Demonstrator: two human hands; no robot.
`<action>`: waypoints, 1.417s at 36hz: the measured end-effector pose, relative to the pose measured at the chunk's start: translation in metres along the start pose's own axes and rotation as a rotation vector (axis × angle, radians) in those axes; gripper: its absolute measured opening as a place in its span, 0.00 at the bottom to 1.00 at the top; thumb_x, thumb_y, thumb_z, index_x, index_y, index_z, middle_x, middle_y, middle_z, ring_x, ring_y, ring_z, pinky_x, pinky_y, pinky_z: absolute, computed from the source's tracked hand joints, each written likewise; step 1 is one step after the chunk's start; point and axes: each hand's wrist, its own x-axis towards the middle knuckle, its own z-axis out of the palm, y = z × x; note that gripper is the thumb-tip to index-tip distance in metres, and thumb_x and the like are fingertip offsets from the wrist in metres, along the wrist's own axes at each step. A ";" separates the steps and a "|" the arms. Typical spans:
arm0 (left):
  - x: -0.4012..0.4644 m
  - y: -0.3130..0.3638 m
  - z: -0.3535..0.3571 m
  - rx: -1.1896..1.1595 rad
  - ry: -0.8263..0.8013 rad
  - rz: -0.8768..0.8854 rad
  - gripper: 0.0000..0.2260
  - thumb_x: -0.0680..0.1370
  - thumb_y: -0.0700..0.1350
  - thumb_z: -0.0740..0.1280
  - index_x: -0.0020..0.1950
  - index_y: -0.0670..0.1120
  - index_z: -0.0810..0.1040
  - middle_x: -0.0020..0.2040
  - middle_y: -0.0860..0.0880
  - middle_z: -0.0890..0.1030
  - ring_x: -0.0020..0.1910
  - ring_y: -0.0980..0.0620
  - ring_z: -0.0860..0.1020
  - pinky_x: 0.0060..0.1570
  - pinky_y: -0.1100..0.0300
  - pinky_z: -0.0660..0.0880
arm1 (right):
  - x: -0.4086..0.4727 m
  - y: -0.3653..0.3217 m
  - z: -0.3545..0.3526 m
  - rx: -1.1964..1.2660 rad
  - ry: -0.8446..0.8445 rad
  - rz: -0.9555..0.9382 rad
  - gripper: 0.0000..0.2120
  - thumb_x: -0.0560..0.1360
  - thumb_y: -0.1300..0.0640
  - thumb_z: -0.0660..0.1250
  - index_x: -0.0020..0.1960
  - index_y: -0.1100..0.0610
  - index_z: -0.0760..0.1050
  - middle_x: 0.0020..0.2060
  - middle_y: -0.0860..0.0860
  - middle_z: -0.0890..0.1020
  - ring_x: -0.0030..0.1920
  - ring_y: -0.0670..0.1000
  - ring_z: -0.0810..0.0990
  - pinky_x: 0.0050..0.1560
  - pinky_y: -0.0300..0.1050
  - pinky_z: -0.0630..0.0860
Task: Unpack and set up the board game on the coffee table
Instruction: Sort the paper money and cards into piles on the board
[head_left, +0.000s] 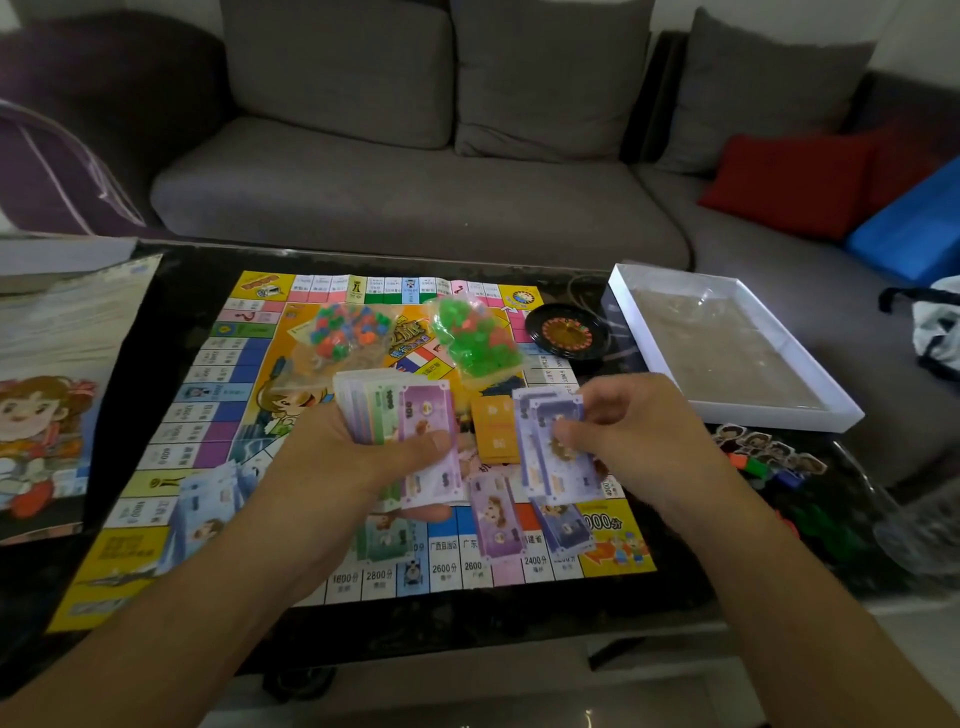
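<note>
The colourful game board (218, 395) lies unfolded on the dark coffee table (197, 270). My left hand (337, 457) grips a thick stack of play money (400, 421) above the board, thumb across a purple note. My right hand (639, 421) pinches a few pale purple notes (556, 452) beside it. Loose notes lie on the board's near edge: purple (496, 514), blue (563, 525), green (384, 540) and light blue (208, 504). An orange card deck (496, 426) sits between my hands. Two clear bags of plastic pieces, mixed colours (345, 332) and green (480, 338), rest on the board's middle.
A small black roulette wheel (563, 332) sits off the board's far right corner. The white box tray (727, 343) stands at the table's right. The box lid (52, 395) lies at the left. Character pawns (769, 452) lie at the right edge. A grey sofa (415, 182) is behind.
</note>
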 end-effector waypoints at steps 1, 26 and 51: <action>0.000 0.000 -0.001 0.003 0.001 -0.005 0.11 0.75 0.33 0.74 0.56 0.42 0.85 0.50 0.41 0.88 0.46 0.40 0.88 0.35 0.46 0.85 | 0.004 0.007 -0.002 -0.068 -0.002 0.020 0.06 0.76 0.57 0.78 0.41 0.55 0.84 0.39 0.48 0.88 0.41 0.50 0.88 0.47 0.56 0.86; -0.008 0.006 0.006 0.073 -0.178 -0.168 0.10 0.72 0.37 0.77 0.51 0.47 0.88 0.50 0.40 0.88 0.47 0.39 0.88 0.39 0.46 0.86 | -0.024 -0.033 0.053 0.274 -0.196 -0.073 0.05 0.79 0.58 0.74 0.44 0.54 0.84 0.42 0.53 0.88 0.37 0.49 0.86 0.37 0.45 0.79; -0.008 0.015 -0.012 -0.028 -0.140 -0.149 0.08 0.77 0.34 0.73 0.53 0.43 0.88 0.52 0.38 0.87 0.49 0.38 0.87 0.35 0.47 0.85 | -0.015 -0.023 0.064 0.440 -0.184 -0.034 0.13 0.80 0.46 0.68 0.46 0.55 0.83 0.40 0.52 0.84 0.39 0.52 0.80 0.37 0.46 0.74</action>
